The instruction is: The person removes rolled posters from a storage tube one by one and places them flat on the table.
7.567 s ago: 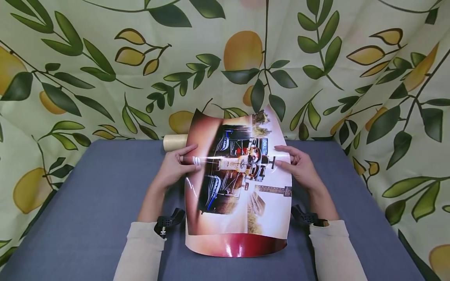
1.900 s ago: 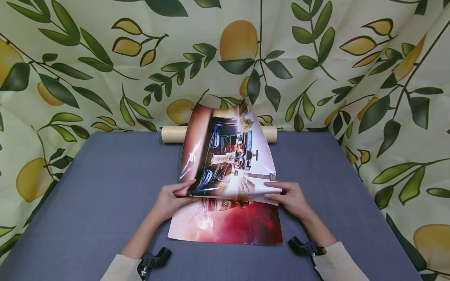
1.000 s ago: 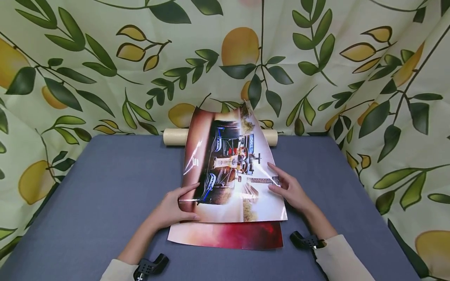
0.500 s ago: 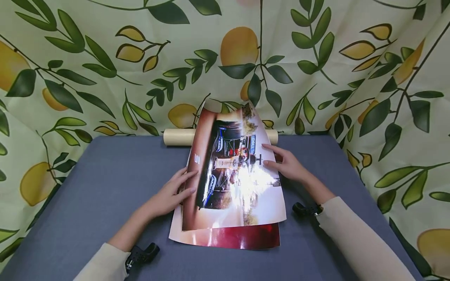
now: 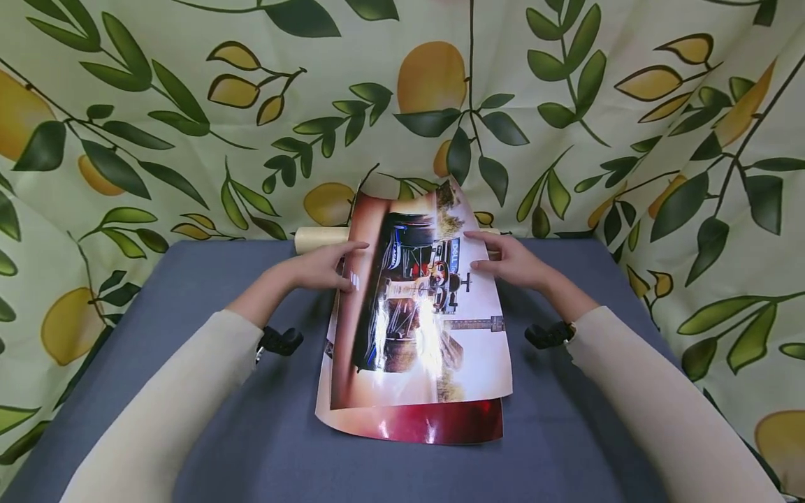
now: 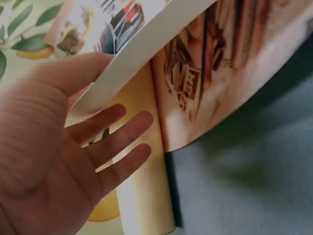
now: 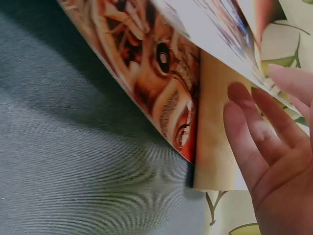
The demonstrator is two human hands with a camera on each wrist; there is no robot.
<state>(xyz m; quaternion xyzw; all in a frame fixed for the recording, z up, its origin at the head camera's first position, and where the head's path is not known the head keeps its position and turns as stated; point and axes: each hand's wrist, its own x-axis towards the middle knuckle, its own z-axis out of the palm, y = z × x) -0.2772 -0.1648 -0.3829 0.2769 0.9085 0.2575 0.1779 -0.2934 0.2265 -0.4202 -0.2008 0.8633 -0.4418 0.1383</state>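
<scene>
A person is sitting at a table [image 5: 189, 293] covered in grey-blue cloth, with both arms reaching toward the far edge in the middle of the frame. The left hand [image 5: 323, 267] is holding the left edge of a glossy poster [image 5: 434, 328], thumb on top and fingers, nearly straight, underneath; the left wrist view is showing those fingers [image 6: 115, 142] lying between the sheet and a cardboard tube [image 6: 144, 196]. The right hand [image 5: 506, 258] is doing the same on the right edge, thumb over and fingers under. The poster's far end is curling up against the leaf-and-lemon backdrop [image 5: 189, 105], while its near end is lying flat toward the lower middle of the frame, on top of a second, red-edged sheet [image 5: 428, 426]. The tube is lying across the far edge of the table, its long axis running left to right, just behind both hands and mostly hidden by the poster; only its left end is showing in the head view. Both hands are about equally near it, one toward each end.
</scene>
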